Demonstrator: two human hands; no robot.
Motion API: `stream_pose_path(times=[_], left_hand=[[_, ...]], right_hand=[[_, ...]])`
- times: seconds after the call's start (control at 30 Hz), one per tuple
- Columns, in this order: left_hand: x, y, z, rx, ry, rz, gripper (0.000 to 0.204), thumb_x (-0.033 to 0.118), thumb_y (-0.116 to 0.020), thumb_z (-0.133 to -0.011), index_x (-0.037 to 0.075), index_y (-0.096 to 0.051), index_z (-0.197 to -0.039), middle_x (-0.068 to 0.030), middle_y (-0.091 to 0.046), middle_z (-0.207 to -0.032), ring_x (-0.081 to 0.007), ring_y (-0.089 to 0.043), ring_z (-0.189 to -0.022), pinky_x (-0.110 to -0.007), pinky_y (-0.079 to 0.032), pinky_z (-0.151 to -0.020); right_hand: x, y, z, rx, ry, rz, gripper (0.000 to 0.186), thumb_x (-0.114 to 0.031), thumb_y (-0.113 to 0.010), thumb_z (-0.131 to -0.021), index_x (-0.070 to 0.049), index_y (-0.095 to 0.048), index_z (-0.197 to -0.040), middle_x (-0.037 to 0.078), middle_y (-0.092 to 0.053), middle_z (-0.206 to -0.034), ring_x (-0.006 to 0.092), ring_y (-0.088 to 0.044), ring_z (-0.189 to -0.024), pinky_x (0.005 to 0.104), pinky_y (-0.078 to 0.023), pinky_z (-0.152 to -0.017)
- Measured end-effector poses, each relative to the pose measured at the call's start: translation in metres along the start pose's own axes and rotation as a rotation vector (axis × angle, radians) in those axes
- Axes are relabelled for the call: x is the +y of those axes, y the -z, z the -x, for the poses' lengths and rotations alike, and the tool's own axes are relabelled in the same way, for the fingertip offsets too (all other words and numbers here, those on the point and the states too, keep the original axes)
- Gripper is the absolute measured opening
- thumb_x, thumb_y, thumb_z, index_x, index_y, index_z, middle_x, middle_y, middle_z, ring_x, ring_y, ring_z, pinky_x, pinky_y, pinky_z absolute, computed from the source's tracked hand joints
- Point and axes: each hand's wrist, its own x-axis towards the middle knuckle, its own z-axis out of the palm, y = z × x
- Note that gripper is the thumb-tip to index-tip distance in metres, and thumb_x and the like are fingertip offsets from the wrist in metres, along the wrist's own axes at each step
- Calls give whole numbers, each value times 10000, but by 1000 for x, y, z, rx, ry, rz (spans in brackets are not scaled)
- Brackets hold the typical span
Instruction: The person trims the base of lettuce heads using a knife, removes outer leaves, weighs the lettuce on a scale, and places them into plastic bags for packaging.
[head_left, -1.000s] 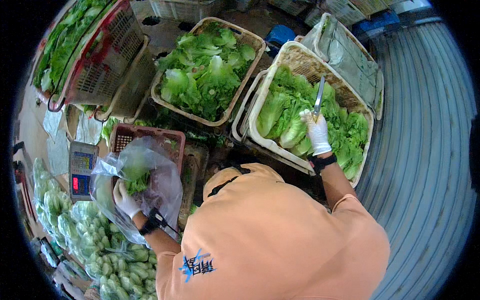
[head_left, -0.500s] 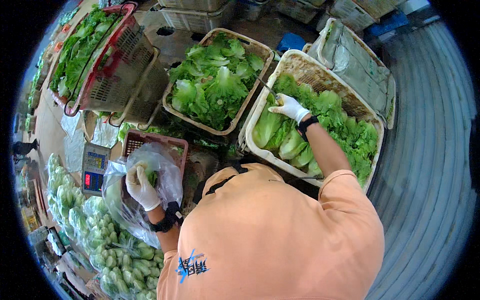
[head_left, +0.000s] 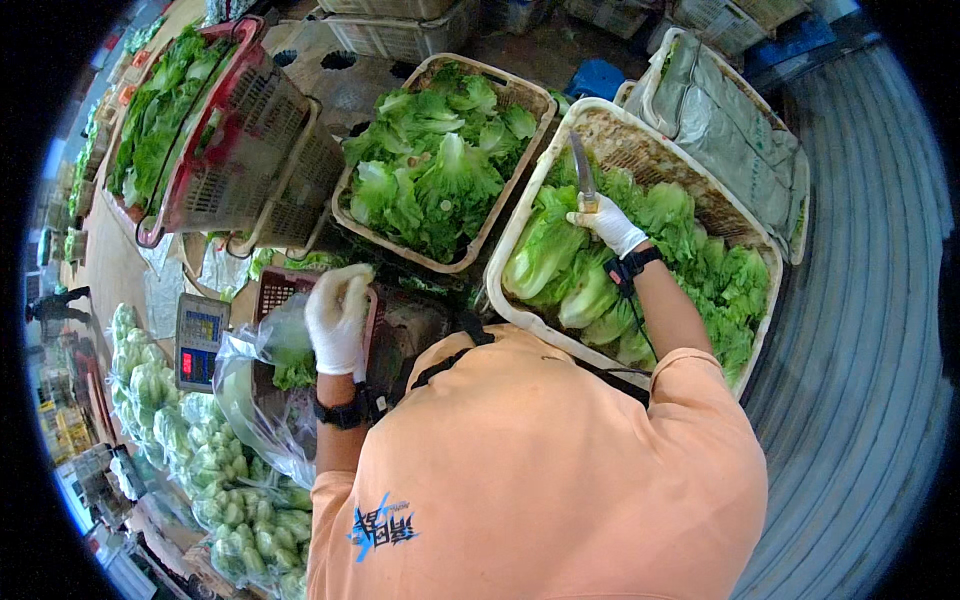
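My right hand [head_left: 608, 222], in a white glove, is closed round the handle of a knife [head_left: 581, 160] whose curved blade points up and away. It hangs over the white crate [head_left: 517, 300], which is packed with green lettuce heads [head_left: 545, 245]. My left hand [head_left: 338, 315], also gloved, is raised beside a clear plastic bag [head_left: 240, 385]. Its fingers are loosely bent and slightly blurred, with nothing seen in them. Leafy greens [head_left: 293, 370] show at the bag's mouth, which lies over a dark red basket [head_left: 275, 288].
A scale [head_left: 200, 340] with a lit display stands left of the bag. Bagged green vegetables [head_left: 215, 470] are heaped at lower left. Ahead is a crate of loose leaves [head_left: 430, 180]; a red crate [head_left: 245, 110] stands far left. A covered crate [head_left: 725, 120] adjoins at right.
My left hand has come off the bag and moved right and up. My right hand has shifted slightly right, and the knife has swung from pointing left to pointing upward.
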Motion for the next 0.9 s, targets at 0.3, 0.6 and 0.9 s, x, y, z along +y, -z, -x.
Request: stream_pose_path(times=[0.3,0.6,0.9], left_hand=[[21,-158,-51,-807,-496,-607,890,309,-754,-651,253,-301,-1415,-160,-560,-1143,-334,-562,-1020,-439,-466,-844],[44,-186,-86,-784,-518,-309,856,274,-753,-660,272,-326,-1403,-135,-557,-952,-320,-570,-955,-404,-487,-775],[52,-129,-105,-560,-124,955,1204,312,-893,-541,7,-161,-1447,-129,-304,-1447,-225,-352,-1296,-363,-305,-1069]], right_hand=[[13,19,-3,-54,-96,-260,245,-140,-698,-818,-135,-475,-918,-64,-500,-812,59,-513,-712,240,-461,-632],[-2,34,10,172,-8,-766,247,-135,-607,-882,-113,-535,-1118,-7,-602,-976,130,-596,-905,286,-516,-758],[-104,-80,10,-149,-61,-990,378,-308,-508,-949,-88,-481,-1256,62,-567,-1224,191,-564,-1090,375,-473,-937]])
